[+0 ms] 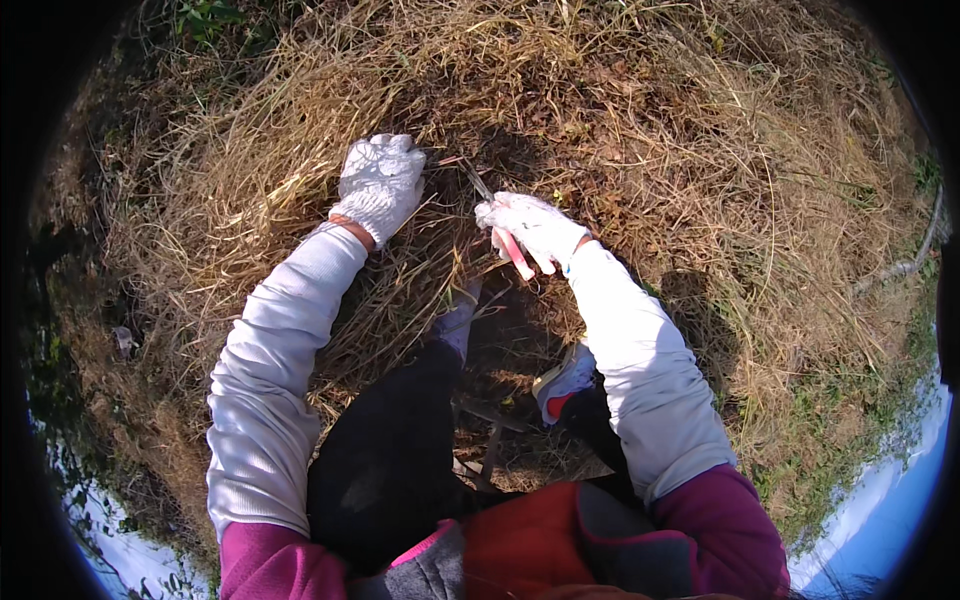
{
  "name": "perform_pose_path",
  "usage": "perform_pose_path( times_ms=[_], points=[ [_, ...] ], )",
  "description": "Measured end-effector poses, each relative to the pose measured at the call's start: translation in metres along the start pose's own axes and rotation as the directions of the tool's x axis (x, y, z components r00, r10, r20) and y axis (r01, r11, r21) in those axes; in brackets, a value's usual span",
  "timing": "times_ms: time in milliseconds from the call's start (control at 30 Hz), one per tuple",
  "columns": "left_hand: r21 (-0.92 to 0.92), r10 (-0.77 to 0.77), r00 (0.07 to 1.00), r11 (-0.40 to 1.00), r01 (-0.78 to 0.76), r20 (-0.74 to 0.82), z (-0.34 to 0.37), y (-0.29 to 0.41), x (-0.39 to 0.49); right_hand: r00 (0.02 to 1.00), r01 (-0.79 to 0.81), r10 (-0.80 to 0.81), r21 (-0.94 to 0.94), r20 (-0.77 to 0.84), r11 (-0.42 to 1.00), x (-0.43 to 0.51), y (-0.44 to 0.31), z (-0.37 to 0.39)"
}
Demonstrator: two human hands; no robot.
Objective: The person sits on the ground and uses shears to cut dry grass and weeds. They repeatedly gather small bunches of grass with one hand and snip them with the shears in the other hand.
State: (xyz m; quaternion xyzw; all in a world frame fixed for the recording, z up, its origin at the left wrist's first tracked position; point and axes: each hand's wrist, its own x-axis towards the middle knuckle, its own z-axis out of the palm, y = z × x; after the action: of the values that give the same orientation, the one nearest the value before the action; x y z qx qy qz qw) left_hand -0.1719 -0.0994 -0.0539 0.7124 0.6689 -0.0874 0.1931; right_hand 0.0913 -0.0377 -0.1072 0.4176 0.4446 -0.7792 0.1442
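Observation:
My left hand (381,184), in a white knitted glove, is closed at the edge of a heap of dry grass (300,187); its fingertips are hidden, so I cannot tell whether stems are in it. To its right, my right hand (529,229), gloved in white too, grips the pink handle (514,255) of a hand tool. A narrow grey metal part (478,182) of the tool juts from the glove toward the upper left, over dark soil; its tip is hard to make out. The two hands are apart.
Cut or flattened straw lies around a patch of bare soil (517,161). My shoes (566,382) stand in the straw below the hands, the left one partly covered by stems. A pale branch (911,262) lies at the far right. Green plants (206,16) grow at the upper left.

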Motion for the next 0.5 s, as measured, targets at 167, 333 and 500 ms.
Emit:
perform_pose_path(
  times_ms=[167, 333, 500],
  points=[
    [-0.124, -0.018, 0.999, 0.992, 0.012, -0.042, 0.011, -0.014, -0.001, 0.998, -0.032, 0.032, 0.013, 0.050, 0.999, 0.010, -0.003, 0.006],
    [-0.144, -0.002, 0.997, 0.990, -0.010, -0.082, 0.016, -0.018, 0.000, 0.995, -0.088, 0.076, 0.230, 0.060, 0.969, 0.020, -0.022, 0.009],
    [-0.154, -0.008, 1.000, 0.988, 0.010, 0.014, 0.013, -0.019, 0.001, 0.994, -0.099, 0.106, 0.210, -0.019, 0.973, 0.036, -0.031, 0.014]
  ],
)
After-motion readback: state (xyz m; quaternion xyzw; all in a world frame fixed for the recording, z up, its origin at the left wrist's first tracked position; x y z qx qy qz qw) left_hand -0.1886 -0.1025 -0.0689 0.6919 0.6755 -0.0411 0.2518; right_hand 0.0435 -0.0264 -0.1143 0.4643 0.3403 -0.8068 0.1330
